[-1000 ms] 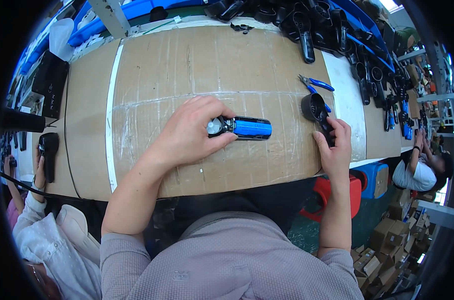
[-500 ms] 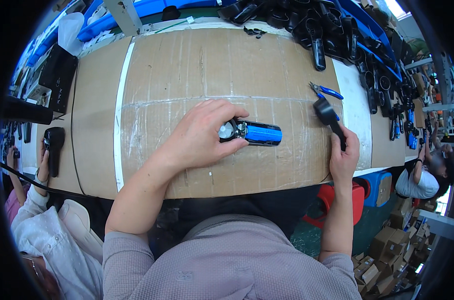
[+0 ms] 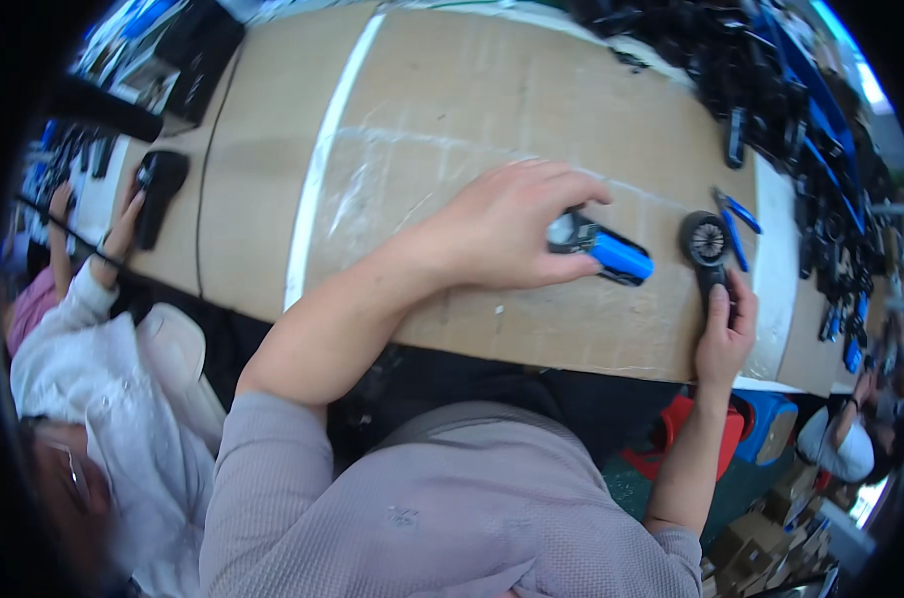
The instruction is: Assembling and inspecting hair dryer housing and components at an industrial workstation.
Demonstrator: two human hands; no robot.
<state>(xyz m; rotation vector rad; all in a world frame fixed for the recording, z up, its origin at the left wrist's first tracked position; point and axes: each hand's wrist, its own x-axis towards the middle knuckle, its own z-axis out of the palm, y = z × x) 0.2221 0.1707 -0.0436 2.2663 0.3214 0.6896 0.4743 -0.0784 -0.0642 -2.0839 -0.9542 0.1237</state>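
Observation:
My left hand [image 3: 516, 227] is closed round the head end of an opened black device with a blue battery pack [image 3: 625, 259] in its handle; thumb and fingers straddle its pale round part. It is over the cardboard-covered table [image 3: 452, 90]. At the right, my right hand [image 3: 727, 339] grips the handle of a black housing part [image 3: 707, 239]. That part has a round head with radial slots, facing up. Just beyond it lies a pair of blue-handled cutting pliers [image 3: 741, 224], partly behind the round head.
Black housings [image 3: 736, 135] are heaped along the far right edge. Small black pieces [image 3: 629, 62] lie near them. At the left, a co-worker's hand holds a black device [image 3: 160, 194], beside a cable [image 3: 205, 169]. A red stool [image 3: 676, 439] stands below the table.
The view has turned, shifting the table in the picture. The housing part in my right hand has turned, so its slotted round face shows. My left hand keeps its hold on the battery device.

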